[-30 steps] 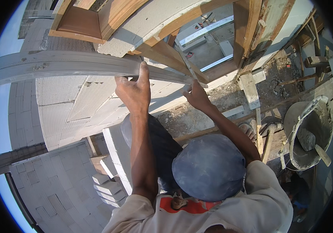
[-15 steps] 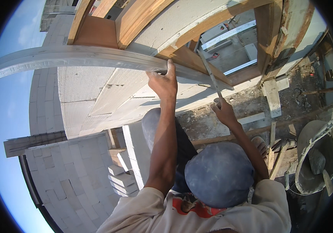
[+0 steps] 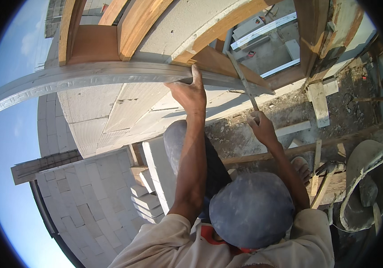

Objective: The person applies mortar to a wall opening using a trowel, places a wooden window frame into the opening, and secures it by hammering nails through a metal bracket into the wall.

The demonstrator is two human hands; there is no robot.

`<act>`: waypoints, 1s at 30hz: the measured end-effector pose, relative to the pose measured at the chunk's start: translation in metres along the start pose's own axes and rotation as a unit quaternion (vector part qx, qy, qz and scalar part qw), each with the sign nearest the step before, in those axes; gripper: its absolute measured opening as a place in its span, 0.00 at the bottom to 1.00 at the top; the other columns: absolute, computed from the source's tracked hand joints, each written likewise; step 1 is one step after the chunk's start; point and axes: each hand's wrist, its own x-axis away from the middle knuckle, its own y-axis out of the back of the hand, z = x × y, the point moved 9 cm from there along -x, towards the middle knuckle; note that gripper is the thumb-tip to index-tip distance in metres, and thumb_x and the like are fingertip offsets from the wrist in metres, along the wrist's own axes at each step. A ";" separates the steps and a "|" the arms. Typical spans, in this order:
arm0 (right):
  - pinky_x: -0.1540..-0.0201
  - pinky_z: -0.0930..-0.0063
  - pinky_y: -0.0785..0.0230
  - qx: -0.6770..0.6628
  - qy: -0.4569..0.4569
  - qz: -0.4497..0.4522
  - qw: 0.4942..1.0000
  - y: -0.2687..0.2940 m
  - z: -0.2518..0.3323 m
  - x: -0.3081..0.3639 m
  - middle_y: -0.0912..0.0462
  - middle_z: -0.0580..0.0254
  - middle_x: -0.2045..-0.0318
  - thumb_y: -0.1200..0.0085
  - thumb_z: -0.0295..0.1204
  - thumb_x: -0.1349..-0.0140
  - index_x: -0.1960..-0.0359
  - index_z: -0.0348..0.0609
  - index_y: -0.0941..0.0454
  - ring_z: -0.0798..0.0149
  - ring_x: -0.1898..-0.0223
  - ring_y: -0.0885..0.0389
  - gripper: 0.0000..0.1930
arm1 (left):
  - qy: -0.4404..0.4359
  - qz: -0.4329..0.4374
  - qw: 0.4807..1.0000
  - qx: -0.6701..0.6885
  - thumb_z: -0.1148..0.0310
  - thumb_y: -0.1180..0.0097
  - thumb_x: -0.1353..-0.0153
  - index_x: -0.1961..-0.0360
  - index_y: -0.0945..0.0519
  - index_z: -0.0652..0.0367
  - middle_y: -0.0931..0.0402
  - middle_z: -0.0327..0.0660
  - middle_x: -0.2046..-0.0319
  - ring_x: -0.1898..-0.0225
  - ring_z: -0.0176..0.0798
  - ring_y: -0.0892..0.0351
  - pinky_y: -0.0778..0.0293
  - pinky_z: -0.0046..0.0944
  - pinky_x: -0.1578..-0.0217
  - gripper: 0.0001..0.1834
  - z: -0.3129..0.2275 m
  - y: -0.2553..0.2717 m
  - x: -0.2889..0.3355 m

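My left hand (image 3: 188, 94) grips the near edge of a long silver metal bar (image 3: 97, 76), thumb up and fingers curled under it. The bar lies along a white block wall (image 3: 129, 105), against the wooden frames, and runs out past the wall at the left. My right hand (image 3: 263, 127), to the right and lower, is closed around the near end of a long, thin grey strip-like tool (image 3: 245, 85). This tool slants up across the bar's right part to the wooden window frame (image 3: 227, 67). Its exact kind cannot be made out.
Below the wall are white blocks (image 3: 149, 203) and loose boards (image 3: 318, 165). At the right hangs or stands a cement-crusted bucket (image 3: 365, 183) with a grey tool inside. Rubble (image 3: 343, 100) covers the ground at the right. A block building wall (image 3: 84, 201) rises at lower left.
The view has shifted slightly. The bar's left part appears lower in the picture. My right hand has moved a little to the right with the thin tool; my left keeps its grip.
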 end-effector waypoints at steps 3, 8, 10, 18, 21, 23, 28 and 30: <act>0.51 0.58 0.21 -0.006 0.010 -0.001 1.000 -0.003 0.003 -0.004 0.11 0.48 0.61 0.36 0.39 0.30 0.41 0.36 0.21 0.51 0.59 0.11 0.23 | -0.007 0.013 1.000 -0.027 0.61 0.26 0.35 0.38 0.33 0.77 0.21 0.68 0.48 0.48 0.67 0.16 0.23 0.55 0.45 0.38 0.004 -0.008 0.005; 0.51 0.58 0.21 -0.005 0.008 0.000 1.000 -0.002 0.002 -0.006 0.11 0.47 0.60 0.36 0.40 0.30 0.41 0.36 0.20 0.52 0.58 0.11 0.23 | 0.019 0.013 1.000 -0.007 0.63 0.28 0.34 0.37 0.34 0.78 0.23 0.68 0.48 0.48 0.68 0.17 0.23 0.57 0.45 0.37 0.009 -0.020 0.014; 0.51 0.58 0.21 0.000 -0.001 -0.010 1.000 -0.001 -0.002 -0.008 0.11 0.47 0.61 0.36 0.40 0.30 0.41 0.37 0.20 0.52 0.59 0.11 0.23 | -0.007 -0.006 1.000 -0.017 0.63 0.28 0.34 0.37 0.35 0.78 0.23 0.68 0.48 0.48 0.67 0.17 0.23 0.56 0.46 0.37 0.010 -0.020 0.013; 0.51 0.58 0.21 -0.002 -0.011 -0.009 1.000 0.007 -0.001 -0.006 0.11 0.47 0.60 0.36 0.39 0.31 0.42 0.37 0.19 0.52 0.59 0.11 0.22 | 0.021 -0.009 1.000 0.002 0.66 0.29 0.34 0.37 0.40 0.79 0.22 0.69 0.49 0.49 0.67 0.18 0.25 0.55 0.46 0.38 0.013 -0.032 0.020; 0.51 0.58 0.21 -0.006 -0.003 -0.011 1.000 0.004 -0.008 -0.003 0.11 0.47 0.61 0.36 0.39 0.31 0.42 0.38 0.19 0.52 0.59 0.11 0.22 | 0.014 -0.025 1.000 0.010 0.65 0.29 0.34 0.38 0.37 0.78 0.23 0.69 0.49 0.48 0.66 0.19 0.26 0.56 0.44 0.36 0.014 -0.029 0.019; 0.48 0.61 0.22 -0.005 -0.019 0.005 1.000 0.003 0.001 -0.003 0.11 0.47 0.57 0.37 0.35 0.30 0.41 0.35 0.19 0.55 0.55 0.12 0.21 | -0.017 -0.019 0.999 -0.047 0.64 0.30 0.34 0.39 0.33 0.78 0.24 0.68 0.49 0.47 0.66 0.21 0.28 0.56 0.43 0.34 0.009 -0.022 0.017; 0.49 0.60 0.21 0.005 -0.005 -0.001 1.000 0.007 0.005 0.002 0.11 0.46 0.57 0.36 0.36 0.31 0.42 0.36 0.19 0.54 0.56 0.11 0.20 | 0.034 -0.008 0.999 0.003 0.65 0.30 0.34 0.38 0.29 0.74 0.29 0.67 0.46 0.46 0.68 0.24 0.29 0.57 0.43 0.31 0.018 -0.014 0.034; 0.50 0.59 0.21 0.003 -0.003 -0.014 1.000 0.016 -0.003 0.005 0.11 0.46 0.58 0.36 0.36 0.31 0.44 0.37 0.19 0.52 0.57 0.11 0.20 | 0.069 0.002 0.998 0.012 0.65 0.31 0.34 0.38 0.29 0.72 0.30 0.67 0.46 0.46 0.68 0.25 0.29 0.57 0.43 0.31 0.021 -0.016 0.047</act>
